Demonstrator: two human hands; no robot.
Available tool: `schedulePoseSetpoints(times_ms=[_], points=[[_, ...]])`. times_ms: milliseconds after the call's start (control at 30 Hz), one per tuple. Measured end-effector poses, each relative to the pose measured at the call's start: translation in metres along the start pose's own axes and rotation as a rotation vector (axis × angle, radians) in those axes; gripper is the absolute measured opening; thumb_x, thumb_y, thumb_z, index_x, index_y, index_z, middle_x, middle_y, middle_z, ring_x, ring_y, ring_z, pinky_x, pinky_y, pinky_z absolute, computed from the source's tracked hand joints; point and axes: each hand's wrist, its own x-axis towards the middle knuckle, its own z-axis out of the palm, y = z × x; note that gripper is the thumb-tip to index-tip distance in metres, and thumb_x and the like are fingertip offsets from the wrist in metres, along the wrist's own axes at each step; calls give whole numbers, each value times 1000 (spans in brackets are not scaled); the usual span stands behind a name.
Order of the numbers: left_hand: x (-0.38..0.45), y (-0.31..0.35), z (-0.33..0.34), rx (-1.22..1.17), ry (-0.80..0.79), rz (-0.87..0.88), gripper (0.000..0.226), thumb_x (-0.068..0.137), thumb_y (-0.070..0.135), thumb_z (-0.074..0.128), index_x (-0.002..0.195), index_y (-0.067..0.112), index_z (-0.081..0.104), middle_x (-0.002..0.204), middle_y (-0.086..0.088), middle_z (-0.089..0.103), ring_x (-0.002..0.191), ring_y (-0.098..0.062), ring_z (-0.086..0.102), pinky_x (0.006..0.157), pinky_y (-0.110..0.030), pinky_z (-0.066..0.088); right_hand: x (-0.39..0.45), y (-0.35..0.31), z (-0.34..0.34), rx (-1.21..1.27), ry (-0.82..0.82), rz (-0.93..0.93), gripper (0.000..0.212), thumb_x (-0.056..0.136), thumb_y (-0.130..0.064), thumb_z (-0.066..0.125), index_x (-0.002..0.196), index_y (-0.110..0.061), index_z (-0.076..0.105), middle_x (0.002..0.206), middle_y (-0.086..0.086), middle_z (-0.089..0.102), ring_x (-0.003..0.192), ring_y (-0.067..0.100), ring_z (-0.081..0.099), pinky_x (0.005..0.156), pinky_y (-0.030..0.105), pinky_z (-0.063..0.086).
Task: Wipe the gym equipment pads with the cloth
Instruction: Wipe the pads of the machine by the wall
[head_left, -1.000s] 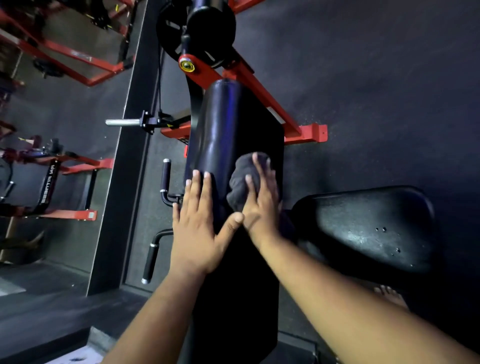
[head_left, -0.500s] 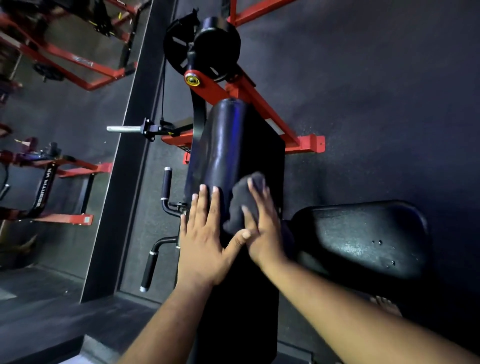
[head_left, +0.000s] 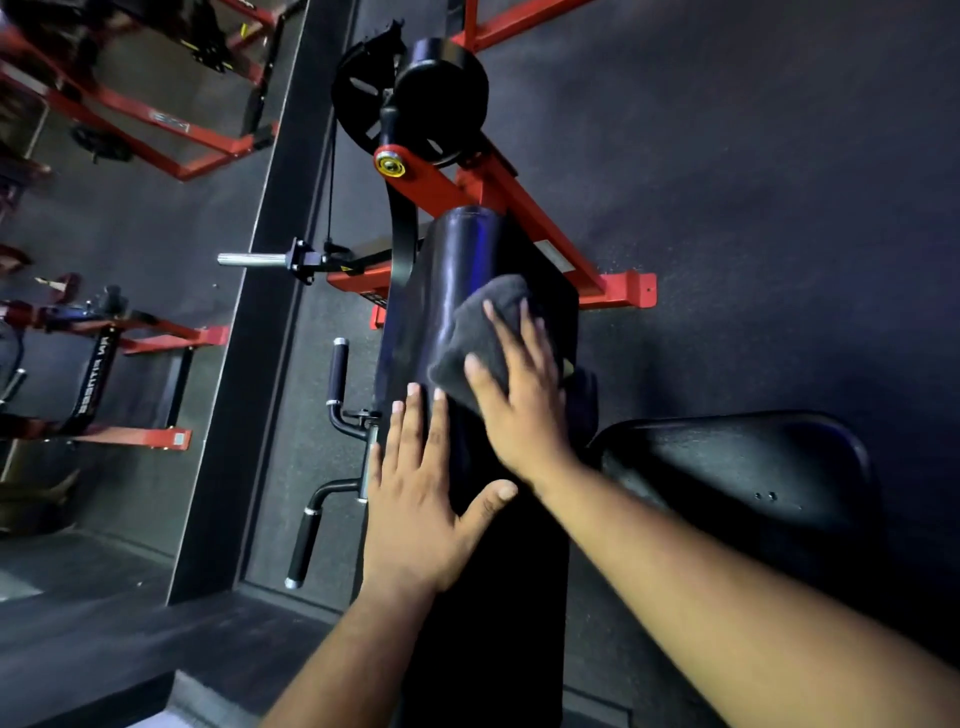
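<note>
Right hand (head_left: 519, 395) with grey cloth (head_left: 478, 338) now further up long black pad (head_left: 452, 270) than second ago; fingers flat, pressing cloth onto pad. Left hand (head_left: 421, 499) splayed flat on pad's near left edge. Seat pad (head_left: 737, 462) at right.

Dark speckled rubber floor (head_left: 753, 156) fills the right side, dimly lit with a faint blue sheen. A red steel frame (head_left: 519, 208) runs across it, ending in a red foot (head_left: 631, 291). Up top sits a black weight plate (head_left: 363, 104) beside a round black roller (head_left: 441, 88). A chrome peg (head_left: 252, 259) juts out to the left. A dark strip (head_left: 270, 312) runs down the floor; beyond it, more red machines (head_left: 130, 114), blurred in the gloom.
</note>
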Motion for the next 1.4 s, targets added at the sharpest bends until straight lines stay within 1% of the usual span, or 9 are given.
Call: schedulePoseSetpoints(times_ms=[200, 367, 467, 600, 700, 833, 1033, 1167, 1400], points=[[1, 3, 0, 1, 2, 1, 103, 83, 93, 21, 163, 32, 3, 172, 6, -5, 158, -14, -4, 125, -56, 16, 99, 24, -11, 20, 59, -184, 57, 98, -55, 48, 148, -28, 53, 163, 9, 38, 148, 29, 39, 117, 53, 35], [1, -1, 3, -34, -2, 1, 103, 84, 92, 23, 164, 29, 7, 172, 8, -4, 158, -15, -2, 124, -58, 17, 43, -10, -9, -123, -17, -199, 57, 96, -68, 40, 148, -45, 47, 168, -6, 28, 157, 23, 19, 113, 70, 28], [-1, -1, 2, -26, -5, 4, 102, 85, 91, 24, 164, 27, 8, 172, 7, -3, 159, -16, 0, 125, -58, 16, 43, 4, -7, -90, 29, -312, 60, 97, -61, 47, 152, -36, 46, 167, 2, 31, 155, 28, 24, 117, 60, 29], [1, 3, 0, -27, 8, -1, 102, 85, 90, 26, 164, 29, 7, 172, 8, -3, 158, -15, 0, 125, -55, 14, 117, 63, -4, 157, 134, 109, 71, 97, -60, 44, 155, -18, 43, 161, 13, 39, 149, 28, 36, 119, 23, 22], [0, 5, -1, -19, -5, -9, 103, 84, 91, 26, 164, 29, 7, 172, 10, -5, 158, -14, -2, 125, -55, 14, 141, 88, -8, 272, 144, 398, 86, 88, -71, 40, 153, -14, 45, 156, 12, 46, 145, 29, 42, 121, 31, 29], [-1, 8, -3, -9, -22, -26, 104, 84, 92, 24, 164, 27, 7, 172, 8, -4, 158, -14, -3, 125, -57, 16, 98, 57, -16, 181, 84, 341, 92, 88, -72, 32, 156, -9, 39, 162, 12, 38, 150, 26, 35, 122, 24, 21], [0, 4, -1, -7, -18, -16, 103, 85, 90, 26, 164, 26, 8, 172, 6, -3, 158, -14, -2, 125, -58, 17, 23, 36, -6, 162, 14, 1, 60, 99, -44, 44, 156, -31, 30, 166, 9, 32, 152, 20, 29, 124, 30, 17], [0, 4, -1, -31, -10, -16, 102, 85, 90, 27, 164, 29, 7, 172, 9, -4, 158, -12, -4, 125, -57, 15, 123, 117, -5, 188, 90, 355, 50, 101, -12, 47, 150, -3, 45, 156, 21, 44, 146, 31, 41, 122, 33, 27], [-1, 4, -1, -25, -16, -18, 103, 83, 92, 25, 164, 31, 6, 172, 8, -6, 159, -16, -2, 125, -59, 16, 0, 133, -6, 227, -21, 452, 66, 106, -44, 44, 157, -3, 33, 163, 17, 34, 153, 27, 30, 127, 35, 16]])
